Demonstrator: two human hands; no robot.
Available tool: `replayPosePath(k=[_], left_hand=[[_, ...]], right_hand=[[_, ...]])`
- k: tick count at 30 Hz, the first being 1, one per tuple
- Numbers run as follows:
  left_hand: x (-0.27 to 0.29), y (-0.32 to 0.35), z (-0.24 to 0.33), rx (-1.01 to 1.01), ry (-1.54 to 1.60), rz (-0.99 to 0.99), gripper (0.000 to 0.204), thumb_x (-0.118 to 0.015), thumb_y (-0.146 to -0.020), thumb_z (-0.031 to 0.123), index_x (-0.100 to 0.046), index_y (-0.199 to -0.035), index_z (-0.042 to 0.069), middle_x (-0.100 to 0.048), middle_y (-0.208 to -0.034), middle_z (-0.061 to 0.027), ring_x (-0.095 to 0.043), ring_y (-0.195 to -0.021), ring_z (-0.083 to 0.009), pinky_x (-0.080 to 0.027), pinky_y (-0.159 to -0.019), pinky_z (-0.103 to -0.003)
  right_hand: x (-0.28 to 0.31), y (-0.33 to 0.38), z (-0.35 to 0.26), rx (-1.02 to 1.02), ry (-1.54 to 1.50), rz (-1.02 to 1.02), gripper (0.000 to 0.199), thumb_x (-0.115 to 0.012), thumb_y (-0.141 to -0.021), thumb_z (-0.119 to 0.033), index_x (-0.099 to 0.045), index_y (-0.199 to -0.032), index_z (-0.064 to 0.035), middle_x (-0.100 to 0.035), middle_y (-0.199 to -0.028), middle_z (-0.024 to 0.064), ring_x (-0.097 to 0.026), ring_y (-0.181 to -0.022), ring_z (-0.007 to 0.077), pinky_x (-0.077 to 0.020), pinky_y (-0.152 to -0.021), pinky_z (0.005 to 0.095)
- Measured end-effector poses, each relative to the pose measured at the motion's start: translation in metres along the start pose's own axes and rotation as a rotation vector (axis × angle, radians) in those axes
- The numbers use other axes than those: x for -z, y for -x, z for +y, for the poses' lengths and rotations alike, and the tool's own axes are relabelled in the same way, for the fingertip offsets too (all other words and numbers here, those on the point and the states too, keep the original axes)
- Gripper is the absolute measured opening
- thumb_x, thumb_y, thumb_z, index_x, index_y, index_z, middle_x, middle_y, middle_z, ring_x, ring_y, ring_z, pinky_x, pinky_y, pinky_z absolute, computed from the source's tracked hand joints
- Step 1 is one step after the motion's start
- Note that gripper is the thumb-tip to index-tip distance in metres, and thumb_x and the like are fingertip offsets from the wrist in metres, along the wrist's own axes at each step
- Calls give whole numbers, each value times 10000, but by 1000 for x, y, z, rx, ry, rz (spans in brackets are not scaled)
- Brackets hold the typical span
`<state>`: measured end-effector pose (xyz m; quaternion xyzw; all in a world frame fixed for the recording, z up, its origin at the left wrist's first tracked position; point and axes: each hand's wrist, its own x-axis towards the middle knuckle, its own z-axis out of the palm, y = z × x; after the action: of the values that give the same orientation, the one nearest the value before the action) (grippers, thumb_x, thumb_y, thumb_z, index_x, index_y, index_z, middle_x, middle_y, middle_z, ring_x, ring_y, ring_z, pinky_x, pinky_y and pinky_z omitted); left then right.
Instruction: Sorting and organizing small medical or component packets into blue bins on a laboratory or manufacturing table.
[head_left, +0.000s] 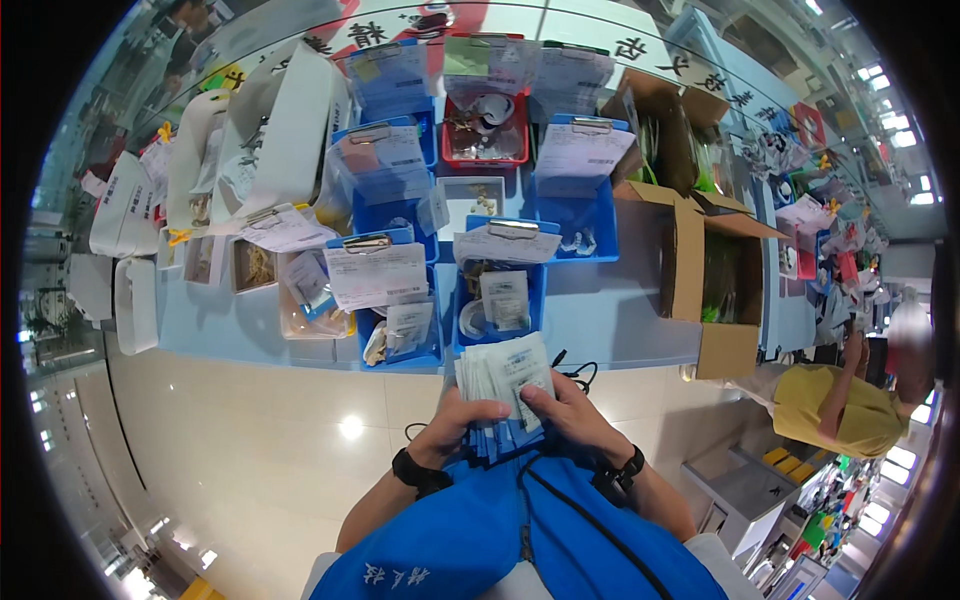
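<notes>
Stack of white packets (503, 372): held in front of the body, just off the table's near edge, above the blue jacket (440, 535). Left hand (448, 428) pinches the left side, thumb across the upper face; right hand (582, 415) pinches the right side, thumb pressed on the top packet. Fingers underneath hidden.

Handling, my judgement: support the fan firmly from below with the left, use light thumb pressure on the right, and shift one packet at a time so thin ones don't cling together. Keep edges staggered, printed faces up. Too loose a grip could spill the lot.

Counts. Stack: one; its packets overlap too closely to number. Watch-like black bands: two, one per wrist.

Table (610, 320) beyond: blue bins (598, 222), at least five, the rear ones partly covered. A packet in each of the two nearest. Red bin (487, 162): one. Small white tray (460, 205): one, amid the bins. Clipboards (375, 272) over the bins: seven. Cardboard boxes (686, 265), right: at least two, open.

Far right: one person in yellow (835, 410).
</notes>
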<state>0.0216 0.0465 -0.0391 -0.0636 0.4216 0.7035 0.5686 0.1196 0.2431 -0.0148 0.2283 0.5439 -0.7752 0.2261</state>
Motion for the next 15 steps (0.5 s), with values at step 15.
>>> replayPosePath(k=[15], left_hand=[[20,-9,20,51,-119,-164,673,-842,-826,182,-533,-1406,37,-659,-1225,-51,-625,-1102,-132,-516,-932,-297]], right_hand=[[-30,-6,14,52,-9,101,578,-465,-1105,-353,-318,-1558,-26,-423,-1523,117,-377,-1408,195,-293,-1186,355]])
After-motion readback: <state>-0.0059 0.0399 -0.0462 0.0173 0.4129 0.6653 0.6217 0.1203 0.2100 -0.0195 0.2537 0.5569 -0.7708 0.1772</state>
